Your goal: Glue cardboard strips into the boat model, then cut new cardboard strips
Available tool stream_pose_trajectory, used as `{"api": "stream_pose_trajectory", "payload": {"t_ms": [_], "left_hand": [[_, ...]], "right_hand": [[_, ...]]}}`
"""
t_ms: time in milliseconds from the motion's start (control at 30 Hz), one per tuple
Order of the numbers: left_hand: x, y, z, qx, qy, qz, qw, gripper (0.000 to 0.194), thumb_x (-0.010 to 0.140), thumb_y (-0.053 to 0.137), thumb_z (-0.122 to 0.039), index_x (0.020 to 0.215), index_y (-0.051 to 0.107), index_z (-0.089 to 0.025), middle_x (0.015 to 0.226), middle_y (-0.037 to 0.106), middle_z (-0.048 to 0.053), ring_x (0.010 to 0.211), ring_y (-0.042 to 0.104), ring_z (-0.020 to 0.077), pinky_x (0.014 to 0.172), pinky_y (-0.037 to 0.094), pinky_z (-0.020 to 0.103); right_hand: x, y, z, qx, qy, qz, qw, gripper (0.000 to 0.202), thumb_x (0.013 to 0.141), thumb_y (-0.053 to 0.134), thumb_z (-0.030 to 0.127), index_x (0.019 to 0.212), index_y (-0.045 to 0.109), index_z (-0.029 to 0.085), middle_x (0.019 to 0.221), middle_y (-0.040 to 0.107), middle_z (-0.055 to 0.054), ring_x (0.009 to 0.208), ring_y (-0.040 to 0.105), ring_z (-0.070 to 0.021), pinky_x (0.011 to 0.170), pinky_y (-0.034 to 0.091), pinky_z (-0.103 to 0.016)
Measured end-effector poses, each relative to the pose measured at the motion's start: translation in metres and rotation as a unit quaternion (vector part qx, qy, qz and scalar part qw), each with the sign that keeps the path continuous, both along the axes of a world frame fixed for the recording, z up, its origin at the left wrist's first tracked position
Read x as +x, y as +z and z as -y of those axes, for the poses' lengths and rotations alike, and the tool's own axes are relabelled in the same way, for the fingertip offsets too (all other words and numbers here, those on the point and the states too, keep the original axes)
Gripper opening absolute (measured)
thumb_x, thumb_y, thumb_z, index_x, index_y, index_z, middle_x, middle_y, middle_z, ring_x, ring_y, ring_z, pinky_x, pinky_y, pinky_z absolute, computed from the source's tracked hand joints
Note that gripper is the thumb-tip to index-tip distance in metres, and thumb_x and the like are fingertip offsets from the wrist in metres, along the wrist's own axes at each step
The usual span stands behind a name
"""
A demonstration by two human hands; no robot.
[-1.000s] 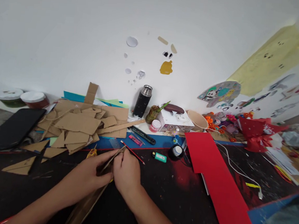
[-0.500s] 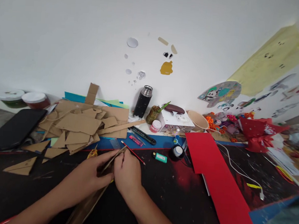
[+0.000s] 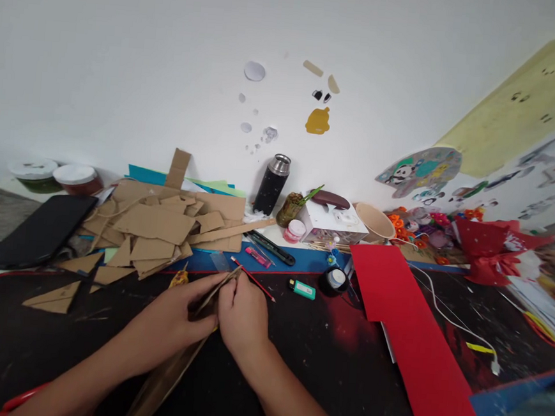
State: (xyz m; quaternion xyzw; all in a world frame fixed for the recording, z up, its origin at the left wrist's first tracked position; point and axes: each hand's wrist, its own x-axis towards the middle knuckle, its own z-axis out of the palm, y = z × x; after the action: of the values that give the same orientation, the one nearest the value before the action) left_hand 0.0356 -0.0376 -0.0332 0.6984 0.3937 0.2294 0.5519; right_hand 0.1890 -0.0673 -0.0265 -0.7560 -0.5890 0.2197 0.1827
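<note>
Between my two hands stands a folded piece of brown cardboard, running from my fingers down to the lower edge of view. My left hand wraps its fingers and thumb around the cardboard's left side. Closed at the cardboard's upper end, my right hand pinches it near the tip. My palms and fingers hide part of the fold. Just beyond my hands lie a red pencil and a small brownish-yellow object with a thin point. A red handle-like loop shows partly under my left forearm.
Cardboard scraps are heaped at the back left, beside a black tablet-like slab. A black flask, a green cutter and a lighter stand or lie ahead. Red card sheets stretch along the right.
The whole scene has shifted slightly right in view as the camera turned. Both hands keep the same hold on the cardboard, and more of the red loop shows.
</note>
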Motion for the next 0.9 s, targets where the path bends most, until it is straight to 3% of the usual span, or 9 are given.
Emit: {"api": "stream_pose_trajectory", "payload": {"t_ms": [600,900], "left_hand": [[0.0012,0.0049,-0.0018,0.004,-0.013,0.007,1.000,0.067,0.088,0.070,-0.035,0.155,0.066,-0.031,0.157,0.068,0.002,0.143,0.066,0.0319,0.126,0.048,0.046],[0.0003,-0.0021,-0.0019,0.007,-0.001,0.011,1.000,0.067,0.087,0.073,-0.036,0.153,0.068,-0.034,0.155,0.070,0.001,0.141,0.068,0.0322,0.125,0.049,0.048]], "right_hand": [[0.0006,-0.0001,-0.0012,-0.005,0.008,0.016,1.000,0.027,0.107,0.048,0.015,0.109,0.074,0.013,0.101,0.084,-0.016,0.092,0.081,-0.0297,0.071,0.045,-0.033],[0.0003,-0.0034,-0.0010,-0.001,0.008,0.018,1.000,0.027,0.107,0.048,0.014,0.108,0.075,0.013,0.100,0.084,-0.016,0.090,0.081,-0.0291,0.070,0.045,-0.033]]}}
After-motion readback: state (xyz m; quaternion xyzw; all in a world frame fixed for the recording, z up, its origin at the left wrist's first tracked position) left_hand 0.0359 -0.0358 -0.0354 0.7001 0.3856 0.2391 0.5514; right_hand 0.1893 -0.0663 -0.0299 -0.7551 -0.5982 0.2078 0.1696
